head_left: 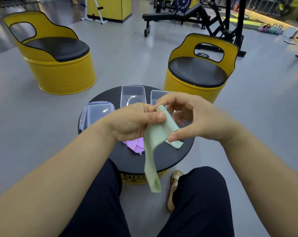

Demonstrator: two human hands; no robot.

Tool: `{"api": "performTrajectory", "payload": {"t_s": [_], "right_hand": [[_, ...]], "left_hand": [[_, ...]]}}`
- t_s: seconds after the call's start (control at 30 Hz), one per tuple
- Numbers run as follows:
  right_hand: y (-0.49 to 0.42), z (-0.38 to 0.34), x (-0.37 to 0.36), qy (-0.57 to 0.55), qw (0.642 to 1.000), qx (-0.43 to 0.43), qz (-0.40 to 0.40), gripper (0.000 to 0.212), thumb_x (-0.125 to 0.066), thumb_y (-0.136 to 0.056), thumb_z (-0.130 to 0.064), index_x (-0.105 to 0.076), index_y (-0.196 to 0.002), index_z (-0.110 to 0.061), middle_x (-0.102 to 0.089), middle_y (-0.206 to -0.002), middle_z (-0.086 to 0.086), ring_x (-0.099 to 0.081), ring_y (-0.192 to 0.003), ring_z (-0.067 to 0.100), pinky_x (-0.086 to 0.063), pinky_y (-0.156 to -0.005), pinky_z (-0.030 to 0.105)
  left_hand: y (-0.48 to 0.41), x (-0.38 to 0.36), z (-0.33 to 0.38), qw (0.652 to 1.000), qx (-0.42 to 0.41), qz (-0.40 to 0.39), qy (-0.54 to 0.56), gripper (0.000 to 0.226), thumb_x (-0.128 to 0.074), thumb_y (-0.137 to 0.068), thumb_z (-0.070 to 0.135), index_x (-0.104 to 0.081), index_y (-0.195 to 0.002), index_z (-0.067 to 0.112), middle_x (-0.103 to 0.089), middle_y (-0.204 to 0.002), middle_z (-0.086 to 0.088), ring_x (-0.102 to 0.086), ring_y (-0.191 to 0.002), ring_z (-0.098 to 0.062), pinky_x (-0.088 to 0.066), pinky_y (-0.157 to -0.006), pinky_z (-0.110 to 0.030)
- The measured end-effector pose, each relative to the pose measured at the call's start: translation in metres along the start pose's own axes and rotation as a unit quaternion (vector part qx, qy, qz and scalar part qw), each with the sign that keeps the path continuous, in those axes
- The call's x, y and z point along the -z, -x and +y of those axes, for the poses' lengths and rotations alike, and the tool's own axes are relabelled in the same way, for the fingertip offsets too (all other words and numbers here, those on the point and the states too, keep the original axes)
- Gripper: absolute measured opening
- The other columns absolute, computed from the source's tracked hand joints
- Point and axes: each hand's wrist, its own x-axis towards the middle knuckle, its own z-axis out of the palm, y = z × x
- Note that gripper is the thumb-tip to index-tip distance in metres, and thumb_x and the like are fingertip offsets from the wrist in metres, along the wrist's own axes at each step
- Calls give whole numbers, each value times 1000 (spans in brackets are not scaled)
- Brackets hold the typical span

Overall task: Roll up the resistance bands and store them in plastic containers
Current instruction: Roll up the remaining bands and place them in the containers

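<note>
Item 1. Yellow drum chair (47, 53), black seat pad, stood on the grey floor at far left.

Item 2. Clip-lock lid (98, 113), clear with a bluish rim, lay on the left of the round table (179, 151). It was probably a stack of lids or a closed box; the view did not settle which.

Item 3. Left hand (132, 122), raised above the table, pinched the upper end of the green band (155, 139) between thumb and fingers.

Item 4. Pink band (136, 144), crumpled and unrolled, lay on the table top, partly hidden under the left hand.

Item 5. Open container (132, 94), clear plastic, stood at the far edge of the table with no band inside.

Item 6. The green band was held in the air over the table, one tail hanging slack towards the knees. No roll was formed yet.

Item 7. Second container (157, 96), just right of the first, was mostly hidden behind the hands.

Item 8. Right hand (196, 117) nipped the band's lower folded end between thumb and forefinger.

Item 9. Second drum chair (196, 69) stood behind the table.

Progress: early. Both bands remained to be rolled, boxed and lidded.

Lettering: "STAR", cut off, on the table's yellow side (134, 177); "FITNESS" on a weight plate (184, 2) at the top.
</note>
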Motion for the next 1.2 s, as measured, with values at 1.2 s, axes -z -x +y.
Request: {"api": "performTrajectory", "payload": {"t_s": [1.2], "right_hand": [[15, -1, 10, 51, 998, -25, -5, 75, -86, -61, -25, -47, -124, -32, -49, -118, -9, -50, -105, 17, -53, -83, 32]], "left_hand": [[-3, -15, -8, 983, 20, 139, -117, 45, -88, -42, 50, -74, -69, 17, -62, -81, -13, -57, -73, -25, -48, -71, -35]]}}
